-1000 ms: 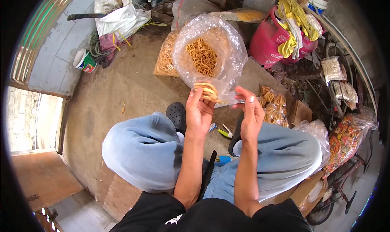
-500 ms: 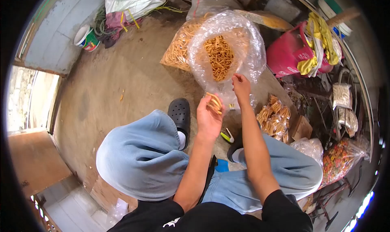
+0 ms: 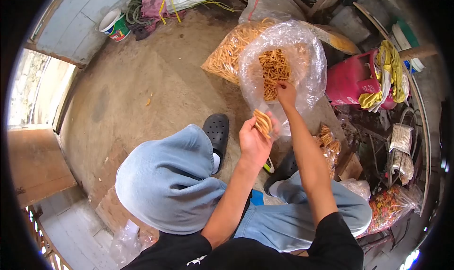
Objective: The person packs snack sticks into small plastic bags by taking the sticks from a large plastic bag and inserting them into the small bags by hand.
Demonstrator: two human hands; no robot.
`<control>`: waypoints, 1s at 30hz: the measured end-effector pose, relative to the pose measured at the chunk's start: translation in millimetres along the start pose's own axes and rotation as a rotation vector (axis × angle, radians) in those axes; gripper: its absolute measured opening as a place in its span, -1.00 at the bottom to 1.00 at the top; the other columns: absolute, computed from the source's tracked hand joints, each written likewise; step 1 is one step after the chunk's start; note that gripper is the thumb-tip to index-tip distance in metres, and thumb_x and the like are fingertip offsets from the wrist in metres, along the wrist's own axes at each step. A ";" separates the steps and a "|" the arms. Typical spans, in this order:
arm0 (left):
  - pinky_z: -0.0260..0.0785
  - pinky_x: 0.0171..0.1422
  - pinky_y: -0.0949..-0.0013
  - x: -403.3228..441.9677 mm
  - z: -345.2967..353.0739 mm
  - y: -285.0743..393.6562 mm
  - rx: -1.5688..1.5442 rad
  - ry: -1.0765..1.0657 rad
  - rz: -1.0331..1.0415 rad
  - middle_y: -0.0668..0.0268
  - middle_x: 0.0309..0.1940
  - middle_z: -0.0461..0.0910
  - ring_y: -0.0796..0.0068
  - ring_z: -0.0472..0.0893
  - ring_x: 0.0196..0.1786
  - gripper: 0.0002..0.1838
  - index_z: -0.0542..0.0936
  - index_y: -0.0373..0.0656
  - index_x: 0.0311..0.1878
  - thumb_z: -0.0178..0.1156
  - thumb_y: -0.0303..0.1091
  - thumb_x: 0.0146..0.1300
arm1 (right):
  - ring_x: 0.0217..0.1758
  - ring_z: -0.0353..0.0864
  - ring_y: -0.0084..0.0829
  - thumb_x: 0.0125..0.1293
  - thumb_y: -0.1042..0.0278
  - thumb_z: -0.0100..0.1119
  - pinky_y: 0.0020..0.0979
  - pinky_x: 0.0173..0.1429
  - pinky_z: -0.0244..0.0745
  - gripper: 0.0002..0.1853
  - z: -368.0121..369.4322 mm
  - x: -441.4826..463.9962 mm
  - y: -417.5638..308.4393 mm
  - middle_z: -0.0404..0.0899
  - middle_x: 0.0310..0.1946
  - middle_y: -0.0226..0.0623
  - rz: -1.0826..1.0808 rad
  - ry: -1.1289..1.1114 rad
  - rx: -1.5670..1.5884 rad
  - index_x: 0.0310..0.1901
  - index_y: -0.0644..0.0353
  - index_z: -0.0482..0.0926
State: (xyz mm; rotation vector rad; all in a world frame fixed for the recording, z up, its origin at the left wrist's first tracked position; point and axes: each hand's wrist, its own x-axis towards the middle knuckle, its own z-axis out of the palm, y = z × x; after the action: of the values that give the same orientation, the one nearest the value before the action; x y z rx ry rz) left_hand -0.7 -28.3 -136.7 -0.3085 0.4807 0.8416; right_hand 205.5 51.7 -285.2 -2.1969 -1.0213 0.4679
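My left hand (image 3: 254,140) is closed around a small bunch of yellow-brown snack sticks (image 3: 263,123); something clear and shiny, perhaps thin plastic, shows beside them. Ahead of it a large clear plastic bag (image 3: 309,88) stands with its mouth open towards me. Inside lies a heap of browner snack sticks (image 3: 274,66). My right hand (image 3: 286,95) reaches into the bag's mouth, its fingers bent together at the near edge of the heap. What those fingers hold, if anything, is hidden. Another clear bag part filled with pale snack sticks (image 3: 229,52) leans at the left.
Small packed bags of sticks (image 3: 329,142) lie beyond my right forearm. A green-handled tool (image 3: 268,165) lies partly hidden by my left wrist. A pink container (image 3: 352,81) with yellow cloth (image 3: 388,74) stands at right. A paint bucket (image 3: 115,25) sits at the back left.
My right hand has moved forward into the open bag, to the heap of sticks. My left hand keeps its bunch. The view has shifted slightly.
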 end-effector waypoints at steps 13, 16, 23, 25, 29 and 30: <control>0.39 0.19 0.35 -28.2 29.3 0.4 0.200 -0.196 0.060 0.21 0.19 0.45 0.41 0.48 0.15 -0.64 0.40 -0.22 0.18 -0.04 -0.30 0.38 | -0.42 0.45 -0.68 0.23 0.44 0.26 -0.63 -0.42 0.29 -0.80 -173.7 -185.3 -116.2 0.59 -0.36 -0.43 0.235 0.187 1.035 -0.11 0.27 0.61; 0.38 0.26 0.29 -32.0 30.1 -1.9 0.216 -0.221 0.086 0.20 0.11 0.53 0.37 0.53 0.12 -0.66 0.44 -0.27 0.14 -0.01 -0.32 0.37 | -0.40 0.44 -0.70 0.24 0.47 0.25 -0.64 -0.40 0.28 -0.81 -192.6 -215.5 -122.6 0.59 -0.35 -0.43 0.167 0.175 0.957 -0.12 0.28 0.62; 0.44 0.25 0.24 -43.5 36.9 -6.8 0.328 -0.301 0.077 0.18 0.05 0.55 0.36 0.55 0.12 -0.65 0.42 -0.26 0.16 -0.01 -0.32 0.38 | -0.29 0.42 -0.73 0.20 0.57 0.27 -0.69 -0.32 0.27 -0.82 -203.2 -230.5 -122.3 0.55 -0.23 -0.42 -0.001 0.218 0.819 -0.14 0.29 0.64; 0.45 0.24 0.25 -48.6 40.2 -9.2 0.374 -0.320 0.084 0.16 0.08 0.53 0.36 0.56 0.11 -0.64 0.39 -0.24 0.18 -0.01 -0.32 0.38 | -0.27 0.42 -0.73 0.19 0.58 0.28 -0.69 -0.30 0.28 -0.82 -201.8 -230.8 -125.2 0.53 -0.20 -0.42 -0.025 0.231 0.811 -0.15 0.29 0.65; 0.46 0.22 0.22 -54.9 41.6 -15.0 0.479 -0.345 0.101 0.13 0.17 0.46 0.33 0.57 0.10 -0.60 0.29 -0.18 0.25 -0.01 -0.36 0.38 | -0.23 0.42 -0.71 0.16 0.60 0.30 -0.68 -0.27 0.30 -0.82 -196.3 -231.6 -130.7 0.48 -0.17 -0.43 -0.048 0.263 0.775 -0.17 0.27 0.68; 0.46 0.22 0.22 -56.2 42.0 -15.8 0.485 -0.346 0.097 0.13 0.17 0.46 0.33 0.57 0.10 -0.60 0.29 -0.18 0.25 -0.01 -0.36 0.38 | -0.23 0.42 -0.71 0.16 0.60 0.30 -0.68 -0.27 0.30 -0.82 -194.3 -231.2 -132.0 0.48 -0.17 -0.43 -0.045 0.269 0.779 -0.17 0.27 0.68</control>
State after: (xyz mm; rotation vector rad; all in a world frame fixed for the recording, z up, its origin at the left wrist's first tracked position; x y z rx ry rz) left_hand -8.6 -55.4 -70.5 0.3061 0.3618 0.8236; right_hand 97.3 -145.5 -44.2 -1.4831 -0.5963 0.4377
